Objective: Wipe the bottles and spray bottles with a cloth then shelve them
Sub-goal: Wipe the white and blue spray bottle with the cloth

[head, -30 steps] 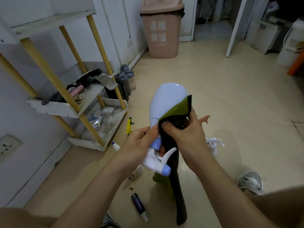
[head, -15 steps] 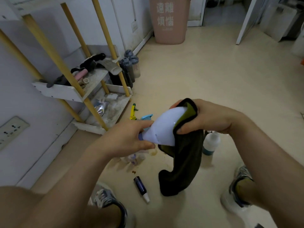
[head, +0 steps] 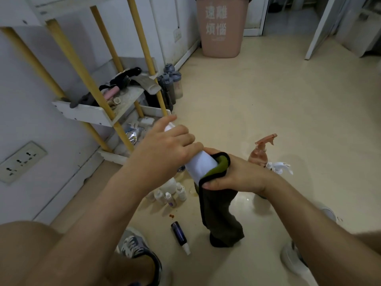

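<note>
Both ends of the spray bottle (head: pixel 201 165), tilted at mid-frame above the floor (head: pixel 268 100), are gripped. The left hand (head: pixel 165 148) curls its fingers round the upper end, seemingly to steady it, while the right hand (head: pixel 237 174) clamps the cloth (head: pixel 220 207) round the base to rub it. Small bottles (head: pixel 167 196) crowd the floor directly beneath and the shelf (head: pixel 82 113) at left looks cluttered, so open room lies mainly toward the upper right.

Glossy cream floor (head: pixel 268 104), soft reflections. White wall (head: pixel 24 93) along left edge, socket plate (head: pixel 21 162) low on it. Shelf rack (head: pixel 82 115), yellow posts and white boards, against wall. Pink bin (head: pixel 220 38) at far wall, open doorway (head: pixel 292 17) beside it.
</note>
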